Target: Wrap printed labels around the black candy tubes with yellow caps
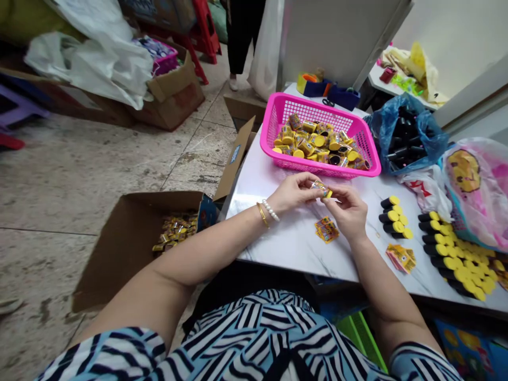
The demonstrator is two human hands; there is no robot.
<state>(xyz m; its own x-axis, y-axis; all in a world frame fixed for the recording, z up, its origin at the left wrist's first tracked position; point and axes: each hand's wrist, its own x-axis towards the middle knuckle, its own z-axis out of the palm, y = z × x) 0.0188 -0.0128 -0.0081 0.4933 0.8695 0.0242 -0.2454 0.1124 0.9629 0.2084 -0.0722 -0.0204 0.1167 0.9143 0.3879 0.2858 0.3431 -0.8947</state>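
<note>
Both my hands meet above the white marble-patterned table [286, 248]. My left hand [293, 193] and my right hand [347, 211] pinch a small yellow item in a printed wrapper [322, 189] between their fingertips. A small pile of printed paper labels [327, 229] lies just below my hands, and another pile [400, 258] lies to the right. Black cylinders with yellow caps [395, 219] stand in short rows nearby, with a larger group [456, 259] further right. A pink plastic basket [317, 108] ahead holds many wrapped yellow items.
A cardboard box [130, 248] on the tiled floor holds small wrapped items. A blue bag of black pieces [405, 135] and a pink printed bag [476, 185] sit at the right. A standing person's legs [242, 37] and white bags [95, 58] lie beyond.
</note>
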